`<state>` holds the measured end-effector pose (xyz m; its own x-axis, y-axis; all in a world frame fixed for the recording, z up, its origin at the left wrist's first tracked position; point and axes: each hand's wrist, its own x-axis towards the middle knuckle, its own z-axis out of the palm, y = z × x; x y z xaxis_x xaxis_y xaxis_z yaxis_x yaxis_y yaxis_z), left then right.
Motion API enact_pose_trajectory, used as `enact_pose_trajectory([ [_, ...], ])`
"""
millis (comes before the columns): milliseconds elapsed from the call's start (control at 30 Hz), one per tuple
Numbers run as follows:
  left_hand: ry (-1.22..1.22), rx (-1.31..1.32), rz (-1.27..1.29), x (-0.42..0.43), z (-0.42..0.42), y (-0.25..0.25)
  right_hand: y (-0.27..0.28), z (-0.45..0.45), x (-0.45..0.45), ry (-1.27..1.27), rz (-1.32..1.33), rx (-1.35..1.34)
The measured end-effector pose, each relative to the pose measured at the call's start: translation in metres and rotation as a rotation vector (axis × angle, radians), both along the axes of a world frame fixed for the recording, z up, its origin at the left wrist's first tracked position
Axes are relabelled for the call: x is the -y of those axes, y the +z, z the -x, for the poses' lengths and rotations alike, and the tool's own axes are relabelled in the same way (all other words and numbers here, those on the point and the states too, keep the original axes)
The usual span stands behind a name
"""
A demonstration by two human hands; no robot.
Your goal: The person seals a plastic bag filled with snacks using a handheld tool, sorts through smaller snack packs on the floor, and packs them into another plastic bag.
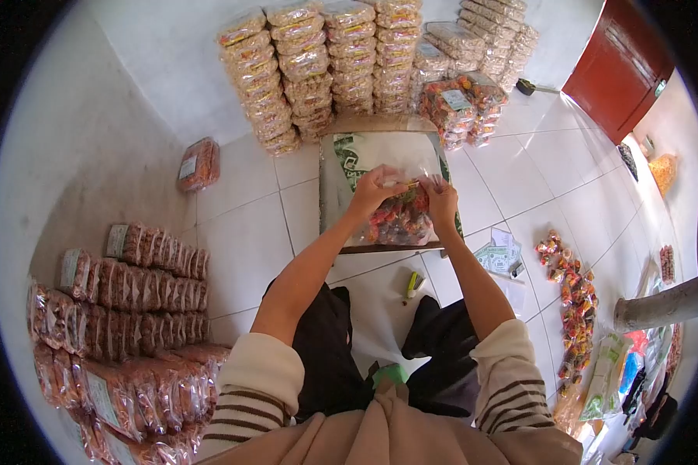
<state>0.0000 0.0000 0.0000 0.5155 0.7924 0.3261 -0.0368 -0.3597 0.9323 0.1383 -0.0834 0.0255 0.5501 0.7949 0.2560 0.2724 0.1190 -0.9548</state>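
Note:
A clear plastic bag (pixel 399 222) with small, colourful wrapped pieces inside lies on a low table (pixel 330 174). My left hand (pixel 378 191) is closed on the upper left part of its loose plastic. On the other side, my right hand (pixel 440 203) pinches the bag's upper right edge. The bag's mouth is gathered between the two hands, and fingers partly cover it. Beneath the bag, a white sheet with green print (pixel 350 159) covers part of the tabletop.
Tall stacks of packed bags (pixel 302 62) line the back wall. Reddish packs (pixel 143 298) are piled on the left. A yellow-green cutter-like tool (pixel 412 285) and printed papers (pixel 498 252) lie on the floor. Strung small packets (pixel 578 306) stretch along the right.

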Motion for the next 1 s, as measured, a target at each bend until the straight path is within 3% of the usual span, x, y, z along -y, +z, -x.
enact_pose_trajectory([
  [100, 0.015, 0.143, 0.085, 0.01, 0.001, 0.009, 0.009, 0.009, 0.009, -0.066, 0.069, 0.161],
  [167, 0.04, 0.033, -0.055, 0.001, -0.003, 0.021, 0.014, 0.003, -0.003, -0.039, -0.035, 0.105],
  [300, 0.136, -0.117, 0.013, 0.012, 0.004, 0.035, 0.0, -0.009, -0.007, 0.053, -0.054, 0.022],
  [367, 0.162, -0.193, -0.008, 0.01, 0.005, 0.042, 0.004, -0.02, -0.01, 0.217, -0.006, -0.065],
  [500, 0.006, 0.027, -0.089, -0.016, -0.004, 0.003, 0.049, -0.025, 0.008, 0.318, -0.162, -0.189],
  [567, -0.06, 0.15, -0.099, -0.016, -0.003, -0.003, 0.063, -0.042, 0.008, 0.209, -0.292, 0.226],
  [633, -0.076, 0.119, -0.058, -0.013, 0.005, 0.008, 0.105, -0.038, 0.015, 0.262, -0.327, 0.467],
  [700, -0.099, 0.079, -0.009, -0.01, 0.013, 0.009, 0.143, -0.029, 0.019, 0.519, -0.04, 0.759],
  [733, -0.141, 0.118, 0.014, -0.01, 0.016, 0.007, 0.144, -0.022, 0.017, 0.519, -0.039, 0.759],
  [800, -0.184, 0.164, 0.032, -0.012, 0.023, 0.003, 0.147, -0.011, 0.012, 0.426, 0.037, 1.162],
  [867, -0.2, -0.106, -0.102, -0.016, 0.036, -0.004, 0.14, -0.011, 0.003, 0.392, 0.062, 1.238],
  [1000, -0.15, -0.166, -0.155, -0.016, 0.044, -0.011, 0.139, -0.013, -0.005, 0.313, 0.087, 1.334],
])
